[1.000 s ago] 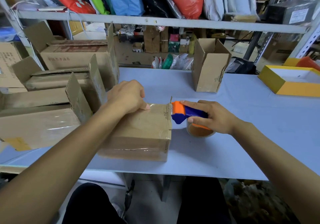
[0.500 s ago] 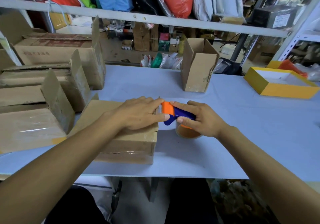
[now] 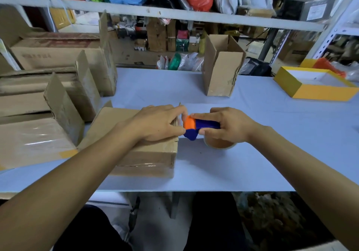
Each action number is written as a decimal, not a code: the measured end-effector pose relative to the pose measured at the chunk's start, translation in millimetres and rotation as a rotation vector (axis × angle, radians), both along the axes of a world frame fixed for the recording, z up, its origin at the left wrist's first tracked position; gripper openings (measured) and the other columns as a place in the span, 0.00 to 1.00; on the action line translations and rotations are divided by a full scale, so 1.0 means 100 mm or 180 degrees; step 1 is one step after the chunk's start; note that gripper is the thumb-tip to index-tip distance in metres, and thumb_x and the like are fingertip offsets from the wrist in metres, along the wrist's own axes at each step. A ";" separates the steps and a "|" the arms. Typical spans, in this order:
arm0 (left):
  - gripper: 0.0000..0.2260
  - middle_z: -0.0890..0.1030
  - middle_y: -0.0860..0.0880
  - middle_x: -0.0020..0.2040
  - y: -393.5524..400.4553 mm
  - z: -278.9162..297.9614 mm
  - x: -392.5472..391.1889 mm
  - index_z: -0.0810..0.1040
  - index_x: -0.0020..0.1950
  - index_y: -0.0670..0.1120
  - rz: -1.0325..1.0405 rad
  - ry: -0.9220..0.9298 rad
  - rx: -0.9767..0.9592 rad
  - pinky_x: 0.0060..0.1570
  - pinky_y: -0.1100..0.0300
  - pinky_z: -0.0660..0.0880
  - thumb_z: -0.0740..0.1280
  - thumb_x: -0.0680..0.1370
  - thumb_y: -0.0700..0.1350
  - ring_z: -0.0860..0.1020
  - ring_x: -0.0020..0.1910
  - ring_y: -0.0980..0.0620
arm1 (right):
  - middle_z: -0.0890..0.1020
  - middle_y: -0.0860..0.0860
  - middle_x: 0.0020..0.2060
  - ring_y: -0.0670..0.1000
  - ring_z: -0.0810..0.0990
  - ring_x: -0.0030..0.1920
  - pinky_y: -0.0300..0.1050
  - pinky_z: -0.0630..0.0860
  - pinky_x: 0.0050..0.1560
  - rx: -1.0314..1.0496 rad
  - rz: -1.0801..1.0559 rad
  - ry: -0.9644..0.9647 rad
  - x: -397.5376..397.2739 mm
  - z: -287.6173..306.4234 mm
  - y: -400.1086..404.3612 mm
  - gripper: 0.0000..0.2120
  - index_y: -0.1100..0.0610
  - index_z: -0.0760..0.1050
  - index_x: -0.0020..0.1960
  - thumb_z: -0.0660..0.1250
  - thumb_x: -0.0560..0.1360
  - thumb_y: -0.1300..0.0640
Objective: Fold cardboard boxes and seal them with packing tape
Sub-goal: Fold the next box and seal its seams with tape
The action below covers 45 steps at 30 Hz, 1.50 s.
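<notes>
I saw a closed brown cardboard box [image 3: 147, 153] lying flat near the front edge of the pale bench [image 3: 272, 153], its near side face glossy with clear tape. My left hand [image 3: 157, 123] pressed flat on the box's top at its right end, fingertips at the edge. Right beside that edge sat the tape dispenser [image 3: 196, 127], orange at its nose and blue along its body, with a roll of brown packing tape [image 3: 219, 145] under it resting on the bench. My right hand [image 3: 227, 126] gripped the dispenser's blue handle, its nose touching the box's right edge
</notes>
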<state>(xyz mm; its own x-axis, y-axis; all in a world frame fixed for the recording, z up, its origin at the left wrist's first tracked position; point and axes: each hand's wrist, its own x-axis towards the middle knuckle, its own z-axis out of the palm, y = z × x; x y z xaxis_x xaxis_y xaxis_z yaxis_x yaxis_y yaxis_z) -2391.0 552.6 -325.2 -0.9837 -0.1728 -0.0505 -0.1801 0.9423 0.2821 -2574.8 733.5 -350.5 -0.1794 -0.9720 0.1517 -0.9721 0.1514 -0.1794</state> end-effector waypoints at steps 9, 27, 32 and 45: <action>0.07 0.74 0.55 0.52 -0.02 -0.04 -0.02 0.71 0.48 0.59 -0.0062 0.0041 -0.0221 0.38 0.56 0.59 0.61 0.75 0.60 0.74 0.49 0.50 | 0.73 0.45 0.40 0.46 0.69 0.40 0.42 0.61 0.37 0.0386 0.0130 0.0841 0.21 0.10 -0.18 0.23 0.28 0.64 0.70 0.54 0.76 0.30; 0.16 0.77 0.54 0.51 -0.04 -0.06 -0.04 0.81 0.45 0.57 0.0014 0.0585 0.0468 0.56 0.48 0.74 0.63 0.72 0.66 0.75 0.52 0.57 | 0.78 0.50 0.42 0.49 0.76 0.41 0.45 0.72 0.44 -0.1165 -0.0576 -0.0963 0.11 -0.22 0.37 0.25 0.37 0.71 0.69 0.60 0.74 0.33; 0.11 0.79 0.49 0.46 0.02 0.15 0.02 0.82 0.48 0.48 0.0363 0.1292 0.0661 0.51 0.52 0.73 0.63 0.81 0.51 0.75 0.47 0.52 | 0.77 0.52 0.42 0.50 0.74 0.40 0.45 0.72 0.43 -0.1361 -0.0266 -0.0819 0.34 -0.03 0.25 0.25 0.41 0.70 0.71 0.61 0.76 0.36; 0.03 0.85 0.50 0.37 0.05 0.37 0.49 0.82 0.47 0.40 0.1142 0.1066 0.3495 0.52 0.62 0.76 0.68 0.79 0.36 0.84 0.39 0.57 | 0.79 0.54 0.46 0.51 0.74 0.43 0.46 0.71 0.43 -0.1626 0.0067 -0.0930 0.62 0.21 -0.07 0.25 0.46 0.70 0.72 0.61 0.78 0.39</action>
